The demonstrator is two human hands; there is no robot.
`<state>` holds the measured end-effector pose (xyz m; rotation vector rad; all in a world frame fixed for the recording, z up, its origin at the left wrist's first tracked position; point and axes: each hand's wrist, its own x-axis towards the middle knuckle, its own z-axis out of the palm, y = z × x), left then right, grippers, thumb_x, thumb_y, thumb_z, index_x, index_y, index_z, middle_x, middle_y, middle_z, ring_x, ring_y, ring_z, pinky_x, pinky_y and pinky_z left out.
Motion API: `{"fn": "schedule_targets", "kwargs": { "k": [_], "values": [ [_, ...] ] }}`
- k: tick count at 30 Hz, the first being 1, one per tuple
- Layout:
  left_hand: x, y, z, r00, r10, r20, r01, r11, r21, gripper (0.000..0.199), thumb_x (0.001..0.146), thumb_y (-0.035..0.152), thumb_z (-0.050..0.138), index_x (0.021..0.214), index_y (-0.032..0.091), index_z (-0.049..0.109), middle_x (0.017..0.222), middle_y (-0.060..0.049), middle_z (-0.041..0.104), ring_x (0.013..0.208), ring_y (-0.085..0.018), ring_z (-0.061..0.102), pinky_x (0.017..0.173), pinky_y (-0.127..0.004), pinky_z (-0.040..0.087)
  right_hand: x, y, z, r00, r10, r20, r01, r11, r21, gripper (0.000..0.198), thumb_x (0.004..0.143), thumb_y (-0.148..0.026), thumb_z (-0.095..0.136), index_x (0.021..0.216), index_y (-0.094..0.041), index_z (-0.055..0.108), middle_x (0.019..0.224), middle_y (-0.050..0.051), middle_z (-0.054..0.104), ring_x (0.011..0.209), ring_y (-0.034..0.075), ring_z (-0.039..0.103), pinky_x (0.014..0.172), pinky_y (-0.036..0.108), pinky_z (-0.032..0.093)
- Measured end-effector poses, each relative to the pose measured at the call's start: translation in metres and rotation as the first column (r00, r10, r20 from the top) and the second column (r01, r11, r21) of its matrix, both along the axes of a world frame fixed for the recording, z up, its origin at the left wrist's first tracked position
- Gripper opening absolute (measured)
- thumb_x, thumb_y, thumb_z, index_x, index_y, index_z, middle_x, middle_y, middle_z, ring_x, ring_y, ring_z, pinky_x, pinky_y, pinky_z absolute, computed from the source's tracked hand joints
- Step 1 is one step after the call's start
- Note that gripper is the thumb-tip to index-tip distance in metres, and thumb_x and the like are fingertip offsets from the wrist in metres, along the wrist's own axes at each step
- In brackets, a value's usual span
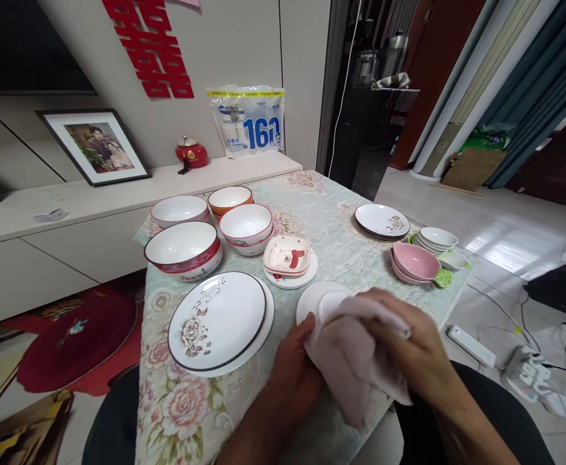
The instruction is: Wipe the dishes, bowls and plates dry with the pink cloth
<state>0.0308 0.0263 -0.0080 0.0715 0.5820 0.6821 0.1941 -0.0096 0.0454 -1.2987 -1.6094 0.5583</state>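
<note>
Near the front of the table, my left hand (295,368) grips the edge of a small white plate (307,300), thumb on its upper side. The plate's raised ring shows, so its underside seems to face me. My right hand (409,342) is closed on a pale pinkish cloth (348,361), pressed against the plate and covering much of it. Left of my hands lies a large flower-patterned plate (225,316) on top of another white plate (267,323). Just beyond sits a square dish with a red scarf design (287,254), resting on small round plates (307,274).
Stacked bowls (183,245) stand at the table's left back. To the right are dark-rimmed plates (382,219), pink bowls (415,261) and small white bowls (438,237). A cabinet behind holds a plastic pack (249,126), a red pot (192,154) and a framed photo (96,147).
</note>
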Motion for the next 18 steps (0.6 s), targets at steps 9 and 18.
{"fn": "schedule_targets", "kwargs": {
  "k": [9,18],
  "values": [
    [0.004,-0.008,-0.009,0.984,0.140,-0.114,-0.125,0.984,0.125,0.059,0.062,0.013,0.082,0.120,0.013,0.070,0.097,-0.011,0.080,0.110,-0.035,0.069,0.101,-0.045,0.048,0.022,0.033,-0.040,0.874,-0.455,0.171,0.443,0.891,0.103,0.044,0.089,-0.043,0.068,0.128,-0.021,0.066,0.116,0.011,0.070,0.105,0.029,0.064,0.094,0.048,0.052],
    [0.002,-0.007,-0.004,0.994,0.109,-0.030,-0.102,0.979,0.175,0.045,0.064,0.004,0.079,0.107,0.015,0.073,0.108,-0.010,0.078,0.113,-0.032,0.068,0.101,-0.040,0.048,-0.025,0.016,-0.021,0.927,0.291,0.236,-0.262,0.954,-0.149,0.036,0.107,-0.030,0.041,0.139,-0.028,0.057,0.138,0.005,0.064,0.128,0.021,0.056,0.110,0.038,0.046]
  ]
}}
